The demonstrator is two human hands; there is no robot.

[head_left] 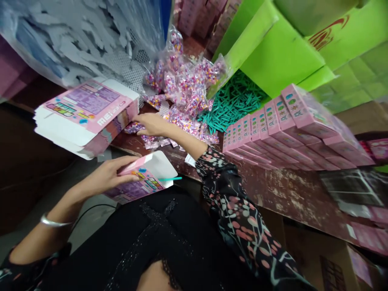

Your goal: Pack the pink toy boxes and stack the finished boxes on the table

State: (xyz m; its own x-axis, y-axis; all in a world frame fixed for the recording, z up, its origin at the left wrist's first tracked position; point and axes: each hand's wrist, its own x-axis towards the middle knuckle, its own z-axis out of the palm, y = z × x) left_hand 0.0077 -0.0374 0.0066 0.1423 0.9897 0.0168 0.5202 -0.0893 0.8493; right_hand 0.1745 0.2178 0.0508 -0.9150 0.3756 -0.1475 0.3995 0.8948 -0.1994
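Looked like a packing workshop, judging by the scuffed table (287, 192), heaped clear bags of colourful bits (188, 83), piled green sticks (235, 100) and rows of matching pink boxes (286, 135).

Bags (188, 87) are glossy plastic, the held box (136, 188) probably cardboard

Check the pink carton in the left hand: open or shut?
Open: the pink carton has its white end flap unfolded, with a teal stick poking out there.
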